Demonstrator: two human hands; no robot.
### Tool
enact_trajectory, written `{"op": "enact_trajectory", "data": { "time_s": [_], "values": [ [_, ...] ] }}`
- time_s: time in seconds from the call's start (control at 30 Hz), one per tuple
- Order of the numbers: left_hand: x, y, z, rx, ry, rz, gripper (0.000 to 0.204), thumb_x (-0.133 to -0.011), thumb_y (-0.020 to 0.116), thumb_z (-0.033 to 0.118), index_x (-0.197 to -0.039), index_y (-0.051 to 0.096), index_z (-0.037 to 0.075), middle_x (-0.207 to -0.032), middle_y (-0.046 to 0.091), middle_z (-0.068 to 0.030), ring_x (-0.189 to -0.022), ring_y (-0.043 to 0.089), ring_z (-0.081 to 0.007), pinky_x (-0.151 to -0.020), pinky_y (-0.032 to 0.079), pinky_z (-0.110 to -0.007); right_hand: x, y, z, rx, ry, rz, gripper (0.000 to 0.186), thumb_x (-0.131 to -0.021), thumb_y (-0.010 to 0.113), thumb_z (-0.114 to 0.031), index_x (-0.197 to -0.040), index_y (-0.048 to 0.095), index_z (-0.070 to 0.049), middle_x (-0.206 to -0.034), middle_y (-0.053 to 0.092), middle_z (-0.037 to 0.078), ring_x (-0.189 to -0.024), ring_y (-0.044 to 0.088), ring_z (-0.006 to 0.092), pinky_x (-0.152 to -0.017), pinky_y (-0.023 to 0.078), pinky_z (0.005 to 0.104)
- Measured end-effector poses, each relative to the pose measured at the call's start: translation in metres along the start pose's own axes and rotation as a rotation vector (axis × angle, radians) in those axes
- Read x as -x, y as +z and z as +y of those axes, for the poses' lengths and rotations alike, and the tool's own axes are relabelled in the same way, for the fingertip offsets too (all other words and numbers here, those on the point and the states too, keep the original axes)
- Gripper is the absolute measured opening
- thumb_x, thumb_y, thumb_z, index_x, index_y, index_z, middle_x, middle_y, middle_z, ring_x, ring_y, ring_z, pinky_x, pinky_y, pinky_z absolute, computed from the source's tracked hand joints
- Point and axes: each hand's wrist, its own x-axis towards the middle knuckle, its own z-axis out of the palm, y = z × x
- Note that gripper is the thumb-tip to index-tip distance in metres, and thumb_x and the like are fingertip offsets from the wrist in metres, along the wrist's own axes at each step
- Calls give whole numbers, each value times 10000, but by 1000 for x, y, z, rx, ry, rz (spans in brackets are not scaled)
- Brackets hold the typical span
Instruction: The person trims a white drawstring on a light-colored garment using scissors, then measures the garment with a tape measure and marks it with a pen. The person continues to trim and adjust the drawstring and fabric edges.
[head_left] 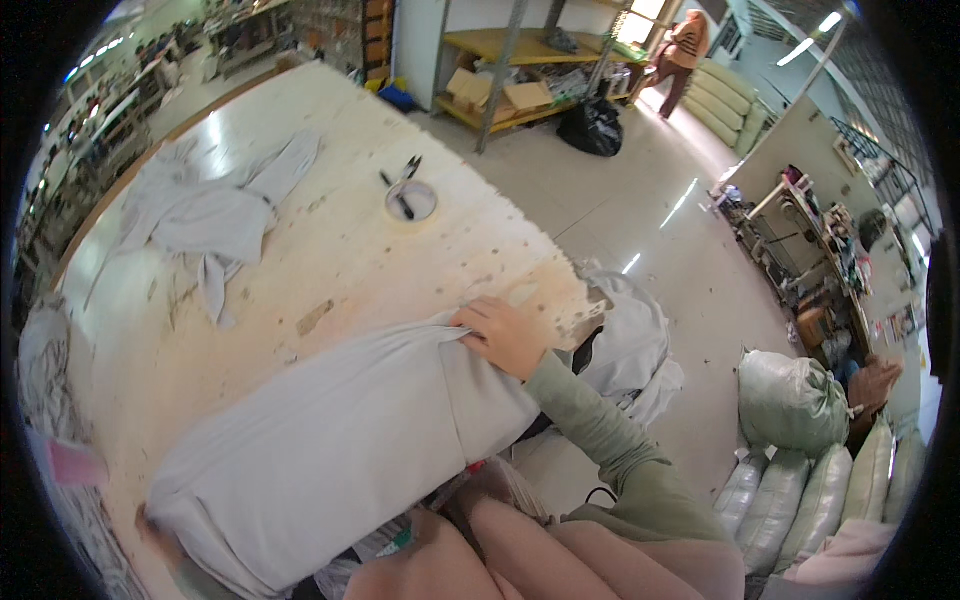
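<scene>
A long piece of light grey cloth (330, 430), perhaps a garment, lies stretched along the near edge of the table. My right hand (500, 335) is closed on its far right corner, with the thumb and fingers pinching the edge. At its left end my left hand (160, 530) is mostly hidden by the cloth and smeared, so its fingers do not show clearly. Another light grey garment (210, 205) lies crumpled at the far left of the table. A tape roll (427, 212) rests beyond my right hand, with black pen-like tools (404, 203) in and beside it.
The worn pale table (360, 270) has chipped edges. Grey cloth (635, 340) hangs in a heap off its right corner; more cloth (45, 370) bunches along the left edge. Stuffed sacks (795, 400) stand at right. Behind are a shelf (540, 45), a black bag (592, 127) and a person (685, 50).
</scene>
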Motion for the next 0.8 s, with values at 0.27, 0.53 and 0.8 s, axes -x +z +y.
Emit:
{"op": "enact_trajectory", "data": {
  "time_s": [0.27, 0.53, 0.8],
  "values": [
    [16, -84, 134, 362, 134, 504, 388, -911, 486, 132, -1260, 482, -38, -1218, 514, -186, -1155, 489, -296, -956, 417, -401, -52, -104, 18, 75, 101, 707, 263, -738, 618, -173, -980, 657, -78, -885, 596, 85, -868, 525, 264, -824, 386, 350],
    [-76, -46, 172, 91, 283, 221, 452, -846, 506, -42, -1293, 454, 4, -1332, 480, -153, -1231, 435, -312, -1045, 321, -374, -188, -45, -5, 221, -156, 654, 438, -860, 596, -286, -1245, 519, -92, -1191, 552, 126, -1130, 506, 264, -1017, 292, 392],
    [34, 47, 216, -535, -39, -171, 541, -940, 418, 428, -1430, 341, 213, -1488, 303, -98, -1393, 225, -295, -1111, 153, -486, -27, 53, -46, 436, -197, -227, 606, -916, 487, -455, -1425, 344, -158, -1476, 305, 129, -1349, 301, 313, -1104, 177, 503]
  ]
}}
